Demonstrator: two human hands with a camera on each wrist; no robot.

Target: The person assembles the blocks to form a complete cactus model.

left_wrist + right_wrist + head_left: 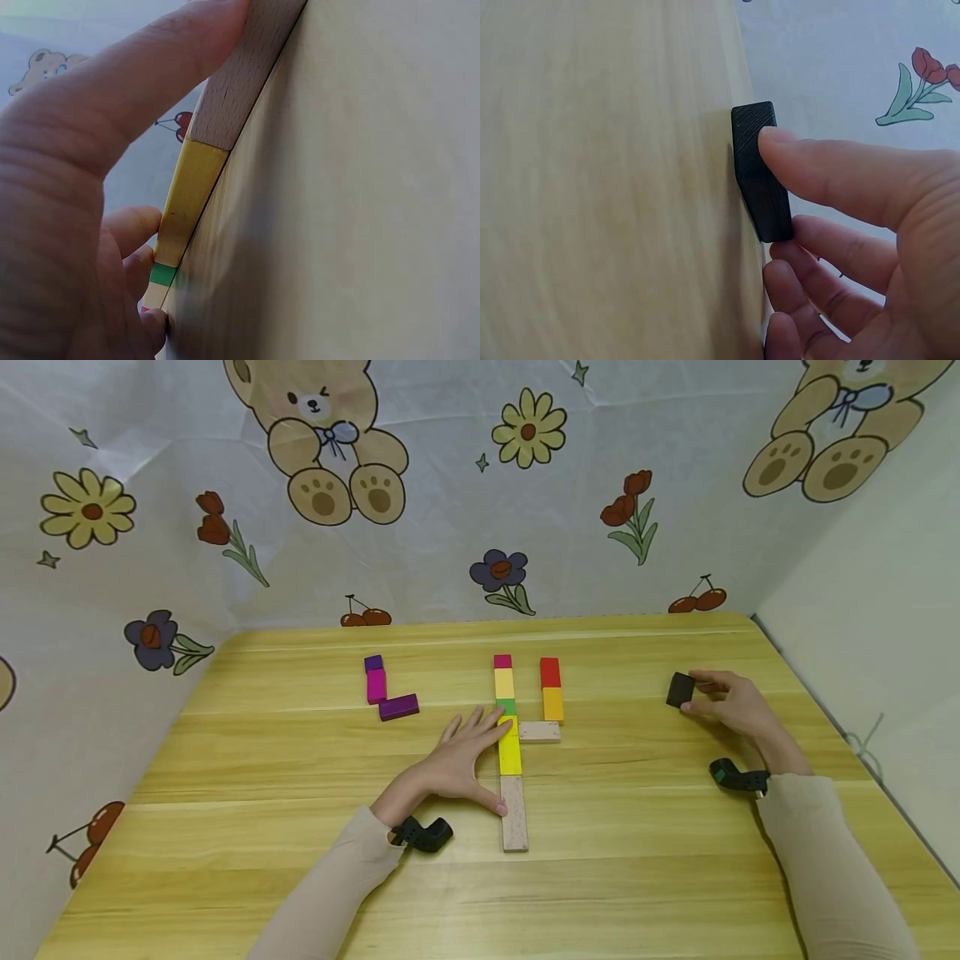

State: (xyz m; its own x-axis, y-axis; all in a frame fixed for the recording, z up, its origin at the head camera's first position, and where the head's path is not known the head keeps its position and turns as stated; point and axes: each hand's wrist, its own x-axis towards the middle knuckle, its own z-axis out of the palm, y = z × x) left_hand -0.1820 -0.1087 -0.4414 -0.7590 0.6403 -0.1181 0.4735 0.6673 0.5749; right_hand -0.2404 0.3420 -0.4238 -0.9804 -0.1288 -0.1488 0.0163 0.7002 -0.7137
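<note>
A straight column of blocks lies on the table. It has a magenta block (pixel 502 661), a pale yellow block (pixel 504 682), a green block (pixel 506 706), a bright yellow block (pixel 510 752) and a plain wooden block (pixel 513 827). My left hand (pixel 461 764) spreads over its left side, the thumb touching the plain block and the fingertips by the green and bright yellow ones. At the right, my right hand (pixel 738 710) pinches a black block (pixel 680 691) between thumb and fingers. In the right wrist view, that black block (pixel 761 176) appears at or just over the tabletop.
Right of the column, a short plain block (pixel 539 732) lies crosswise, below an orange block (pixel 552 704) and a red block (pixel 551 672). Farther left are a dark purple block (pixel 373 663), a pink block (pixel 377 687) and a slanted purple block (pixel 399 707). A patterned cloth (pixel 435 527) hangs behind.
</note>
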